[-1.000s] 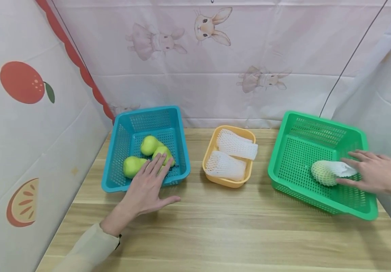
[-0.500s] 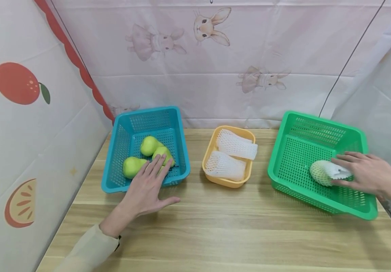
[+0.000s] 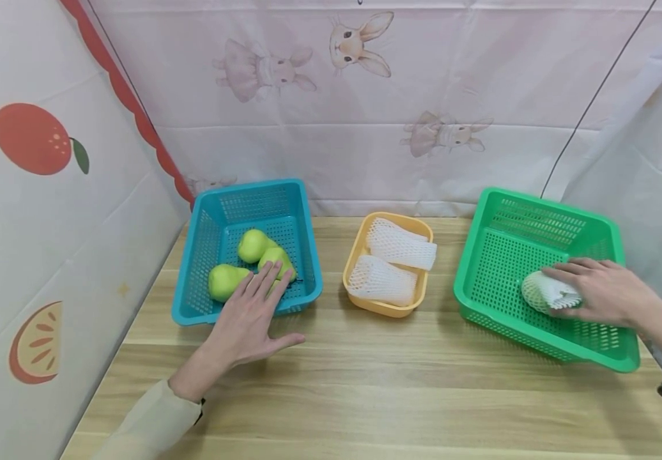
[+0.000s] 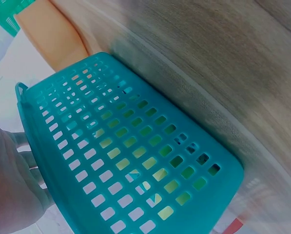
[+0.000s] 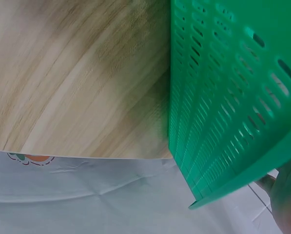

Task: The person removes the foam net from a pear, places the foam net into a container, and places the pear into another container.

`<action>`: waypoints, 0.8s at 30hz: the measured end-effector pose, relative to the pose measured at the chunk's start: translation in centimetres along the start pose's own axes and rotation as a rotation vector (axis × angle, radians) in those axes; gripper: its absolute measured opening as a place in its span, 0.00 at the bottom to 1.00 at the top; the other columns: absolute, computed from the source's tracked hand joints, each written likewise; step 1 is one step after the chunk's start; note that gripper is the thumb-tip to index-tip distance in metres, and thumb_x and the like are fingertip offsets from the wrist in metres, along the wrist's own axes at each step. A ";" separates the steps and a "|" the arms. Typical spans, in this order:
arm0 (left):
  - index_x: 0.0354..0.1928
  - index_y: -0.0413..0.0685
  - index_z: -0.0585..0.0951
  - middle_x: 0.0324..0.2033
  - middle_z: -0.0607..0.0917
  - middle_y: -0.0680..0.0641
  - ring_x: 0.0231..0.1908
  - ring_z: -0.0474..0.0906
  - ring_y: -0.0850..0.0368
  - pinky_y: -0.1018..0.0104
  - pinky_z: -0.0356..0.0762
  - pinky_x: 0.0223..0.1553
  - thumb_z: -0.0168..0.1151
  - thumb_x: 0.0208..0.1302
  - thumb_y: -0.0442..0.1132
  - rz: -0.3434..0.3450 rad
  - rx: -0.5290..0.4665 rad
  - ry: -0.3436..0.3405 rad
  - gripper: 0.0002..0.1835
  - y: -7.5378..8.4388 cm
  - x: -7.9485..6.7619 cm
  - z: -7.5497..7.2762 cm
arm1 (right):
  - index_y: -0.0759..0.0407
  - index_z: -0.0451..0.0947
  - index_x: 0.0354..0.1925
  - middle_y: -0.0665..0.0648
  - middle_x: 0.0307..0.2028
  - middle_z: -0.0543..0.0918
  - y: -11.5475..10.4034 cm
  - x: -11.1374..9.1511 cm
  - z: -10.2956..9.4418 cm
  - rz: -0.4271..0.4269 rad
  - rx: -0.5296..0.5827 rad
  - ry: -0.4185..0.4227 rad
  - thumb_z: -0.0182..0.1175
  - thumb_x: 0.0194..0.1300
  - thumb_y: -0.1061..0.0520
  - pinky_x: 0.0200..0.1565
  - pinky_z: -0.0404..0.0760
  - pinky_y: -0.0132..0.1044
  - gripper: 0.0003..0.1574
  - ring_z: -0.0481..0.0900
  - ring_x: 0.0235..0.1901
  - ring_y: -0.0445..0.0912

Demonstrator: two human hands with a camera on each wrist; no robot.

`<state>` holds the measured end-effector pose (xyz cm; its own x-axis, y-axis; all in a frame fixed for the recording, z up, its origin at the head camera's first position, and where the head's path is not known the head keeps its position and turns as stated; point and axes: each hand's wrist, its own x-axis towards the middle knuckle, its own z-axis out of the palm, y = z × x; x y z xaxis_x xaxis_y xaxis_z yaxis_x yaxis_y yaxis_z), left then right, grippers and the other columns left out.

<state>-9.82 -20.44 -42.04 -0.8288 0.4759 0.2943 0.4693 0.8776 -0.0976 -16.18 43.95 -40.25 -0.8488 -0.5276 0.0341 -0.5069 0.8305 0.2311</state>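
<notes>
In the head view, my left hand point(image 3: 247, 322) lies across the front rim of a blue basket point(image 3: 183, 281), fingers straight. Its fingertips reach the green pears point(image 3: 276, 260), several of which lie inside. The left wrist view has this hand behind the perforated basket wall point(image 4: 111, 141). My right hand point(image 3: 607, 291) reaches into a green basket point(image 3: 544, 348) and holds a pear in a white foam net point(image 3: 540, 294), thumb on the near side and fingers over the top. The green wall hides most of that grip in the right wrist view.
Between the baskets stands a small yellow basket point(image 3: 354, 255) with two white foam nets point(image 3: 385, 281); one overhangs its right rim. The wooden table point(image 3: 365, 383) stretches in front. A printed cloth point(image 3: 365, 160) hangs close behind the baskets, and more cloth stands at both sides.
My right hand has moved left and further over the net-wrapped pear, covering more of the net. The pear has shifted slightly left. The left hand has stayed put.
</notes>
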 end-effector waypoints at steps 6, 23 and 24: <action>0.83 0.48 0.58 0.82 0.62 0.39 0.82 0.59 0.40 0.38 0.67 0.77 0.60 0.53 0.83 0.002 0.004 -0.010 0.65 0.0 0.0 -0.1 | 0.59 0.73 0.71 0.70 0.62 0.83 -0.2 0.6 0.2 0.007 0.031 -0.057 0.76 0.50 0.26 0.61 0.75 0.76 0.61 0.78 0.62 0.74; 0.83 0.47 0.60 0.80 0.65 0.38 0.81 0.61 0.40 0.38 0.68 0.77 0.60 0.53 0.83 0.005 0.014 0.001 0.65 0.0 0.1 0.0 | 0.59 0.76 0.66 0.66 0.57 0.85 -0.9 1.7 1.3 -0.094 0.008 0.006 0.85 0.40 0.38 0.56 0.80 0.70 0.58 0.82 0.57 0.67; 0.82 0.47 0.60 0.80 0.66 0.38 0.81 0.61 0.40 0.38 0.68 0.77 0.61 0.53 0.83 0.004 0.014 0.000 0.65 0.0 0.1 0.0 | 0.59 0.76 0.65 0.66 0.56 0.85 -0.9 1.7 1.3 -0.100 0.004 0.015 0.85 0.40 0.38 0.56 0.81 0.70 0.58 0.82 0.56 0.67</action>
<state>-9.89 -20.45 -42.02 -0.8267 0.4796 0.2943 0.4684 0.8763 -0.1122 -17.35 42.51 -41.69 -0.7914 -0.6107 0.0260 -0.5897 0.7741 0.2301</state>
